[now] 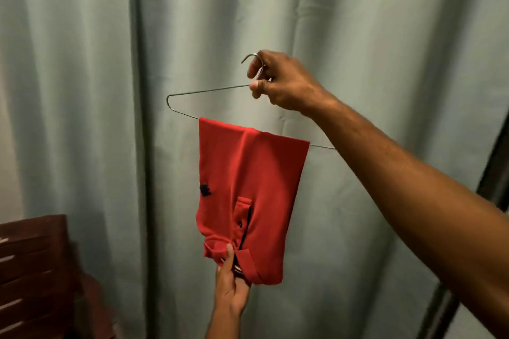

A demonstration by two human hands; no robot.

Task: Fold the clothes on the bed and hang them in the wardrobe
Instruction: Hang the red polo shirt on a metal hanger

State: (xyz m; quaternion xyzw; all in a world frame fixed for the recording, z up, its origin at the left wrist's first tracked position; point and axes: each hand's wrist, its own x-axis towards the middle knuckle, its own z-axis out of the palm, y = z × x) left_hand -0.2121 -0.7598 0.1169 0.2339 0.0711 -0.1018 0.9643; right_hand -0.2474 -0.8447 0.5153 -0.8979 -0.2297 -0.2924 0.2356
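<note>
R hand grips wire hanger at hook neck, folded red polo shirt draped over bar, L hand pinches shirt collar end.

Pale green curtain hanging in folds, dark red slatted wooden furniture lower left

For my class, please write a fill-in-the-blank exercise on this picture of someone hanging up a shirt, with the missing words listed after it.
1. The shirt folded over the hanger is ____ in colour.
2. The right hand grips the wire hanger just below its ____.
3. The left hand holds the shirt at its ____ end.
4. Behind the shirt hangs a pale green ____.

Missing words: red; hook; bottom; curtain
</note>
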